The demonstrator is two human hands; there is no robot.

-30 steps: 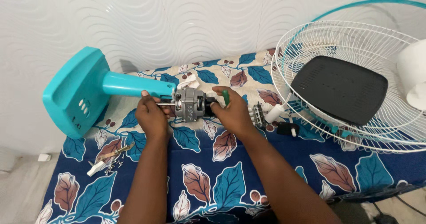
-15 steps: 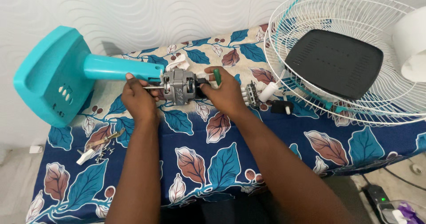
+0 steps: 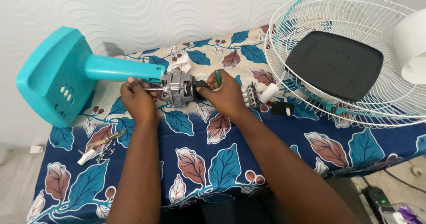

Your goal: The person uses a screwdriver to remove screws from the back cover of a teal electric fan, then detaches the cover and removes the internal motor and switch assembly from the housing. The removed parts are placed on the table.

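Note:
A grey fan motor [image 3: 177, 88] lies on the leaf-patterned tablecloth [image 3: 213, 162], at the end of a turquoise fan stand [image 3: 62, 75] that rests on its side. My left hand [image 3: 138, 100] grips the motor's shaft end on the left. At the motor's right end, my right hand [image 3: 226, 95] is closed around a green-handled screwdriver [image 3: 218, 77], the green handle sticking up between the fingers. The screwdriver's tip is hidden behind the hand.
A white wire fan guard [image 3: 355, 60] with a black panel [image 3: 335, 64] on it fills the right back. A switch block [image 3: 254, 94] and a black plug [image 3: 282, 108] lie beside it. Loose screws and a small tool [image 3: 100, 147] lie front left. A power strip [image 3: 377, 197] sits on the floor.
The view has shifted left and down since one second ago. Both hands stay on the motor; the motor looks slightly turned since half a second ago.

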